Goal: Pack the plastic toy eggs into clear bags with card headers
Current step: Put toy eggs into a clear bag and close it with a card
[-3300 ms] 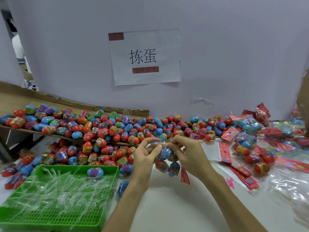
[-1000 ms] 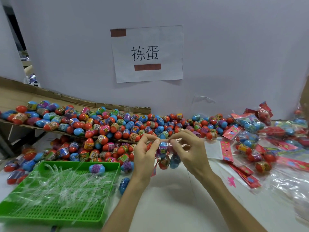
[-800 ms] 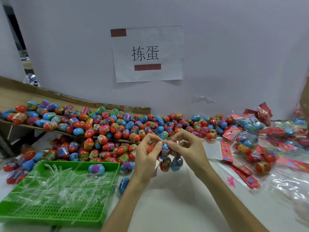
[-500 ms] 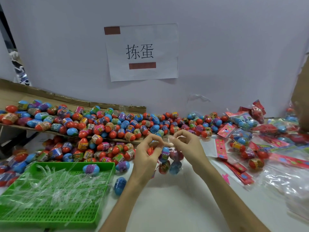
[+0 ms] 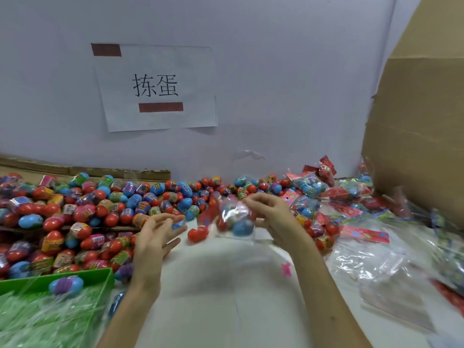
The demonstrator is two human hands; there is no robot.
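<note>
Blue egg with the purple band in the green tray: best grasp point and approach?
Pinch the egg across its purple middle band, coming straight down from above. It lies on its side, long axis left-right, on clear film in the green tray, close to the far wall, so sideways access looks poor. The rounded ends would likely slip from the fingers.

Clear plastic bag holding red and blue eggs (image 5: pixel 234 219): lifted, gripped by right hand (image 5: pixel 271 214). Loose red, blue, purple plastic toy eggs (image 5: pixel 100 209): heaped left. Filled red-header bags (image 5: pixel 308 184): piled right.
</note>
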